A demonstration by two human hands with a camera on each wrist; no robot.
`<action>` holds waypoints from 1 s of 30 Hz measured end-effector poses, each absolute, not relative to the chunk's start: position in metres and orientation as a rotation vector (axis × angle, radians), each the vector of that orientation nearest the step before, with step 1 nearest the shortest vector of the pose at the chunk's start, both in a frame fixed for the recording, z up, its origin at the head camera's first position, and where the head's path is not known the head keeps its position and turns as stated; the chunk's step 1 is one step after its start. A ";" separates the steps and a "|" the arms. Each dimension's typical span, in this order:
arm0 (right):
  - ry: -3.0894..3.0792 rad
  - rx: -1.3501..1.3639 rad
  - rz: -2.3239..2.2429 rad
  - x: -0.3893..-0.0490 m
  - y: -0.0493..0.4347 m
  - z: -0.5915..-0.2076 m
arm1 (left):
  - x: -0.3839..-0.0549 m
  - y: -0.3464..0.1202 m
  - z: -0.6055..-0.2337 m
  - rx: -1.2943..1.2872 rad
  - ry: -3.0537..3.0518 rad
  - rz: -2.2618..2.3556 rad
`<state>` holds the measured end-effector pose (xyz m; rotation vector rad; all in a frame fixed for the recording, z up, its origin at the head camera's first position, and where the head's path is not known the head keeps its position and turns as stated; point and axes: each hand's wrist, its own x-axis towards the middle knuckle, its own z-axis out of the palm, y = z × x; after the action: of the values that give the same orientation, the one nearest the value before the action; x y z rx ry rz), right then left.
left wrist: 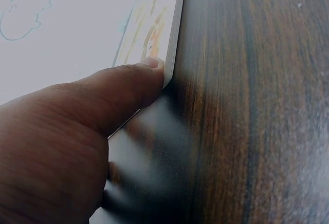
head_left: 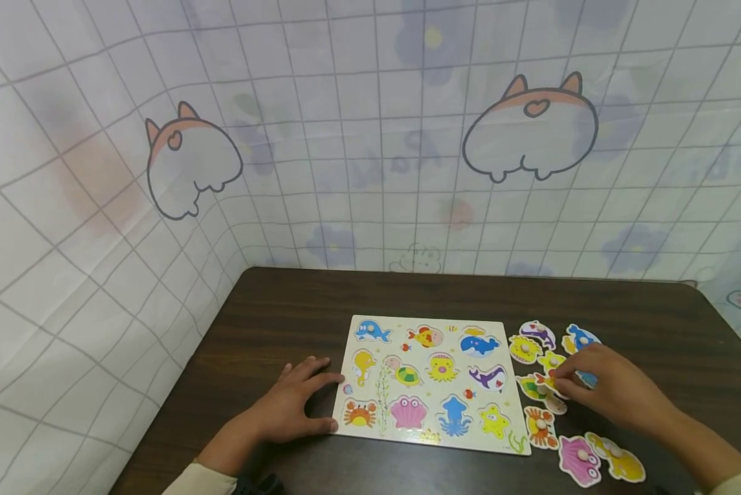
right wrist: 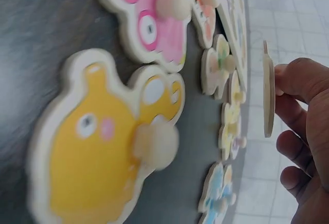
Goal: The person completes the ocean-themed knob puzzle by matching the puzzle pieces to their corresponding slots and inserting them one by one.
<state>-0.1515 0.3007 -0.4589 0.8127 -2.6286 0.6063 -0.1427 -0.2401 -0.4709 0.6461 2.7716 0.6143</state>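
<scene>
My left hand [head_left: 293,402] lies spread at the left side of the white puzzle board [head_left: 435,448]. In the left wrist view its thumb [left wrist: 139,77] presses on the board's corner. Sea-animal pictures cover the board, and a knob shows on the blue dolphin [head_left: 372,331] at its top left. To the right, my right hand [head_left: 618,388] pinches a wooden puzzle piece [right wrist: 269,93] by its knob, raised above the loose pieces. That piece appears edge-on in the right wrist view; the head view shows a red and yellow bit of it under the fingers.
Loose knobbed pieces lie right of the board: a crab [head_left: 540,427], a pink shell [head_left: 579,460], a yellow seahorse [head_left: 621,462], a purple whale [head_left: 537,333], a blue piece [head_left: 581,337] and several others, some overlapping. The dark wooden table [head_left: 296,302] meets a grid-patterned curtain [head_left: 358,206] behind.
</scene>
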 end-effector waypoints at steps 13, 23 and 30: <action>-2.685 0.788 0.644 -0.168 0.276 -0.447 | -0.142 -0.240 -0.469 0.646 2.763 0.627; -2.787 0.740 0.692 -0.181 0.254 -0.441 | -0.142 -0.239 -0.468 0.646 2.755 0.642; -2.811 0.734 0.706 -0.191 0.241 -0.441 | -0.141 -0.240 -0.467 0.645 2.750 0.638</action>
<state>-0.1912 0.2410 -0.4408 0.7343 -2.8105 0.7057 -0.1415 -0.2396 -0.4671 0.6454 2.7499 0.6378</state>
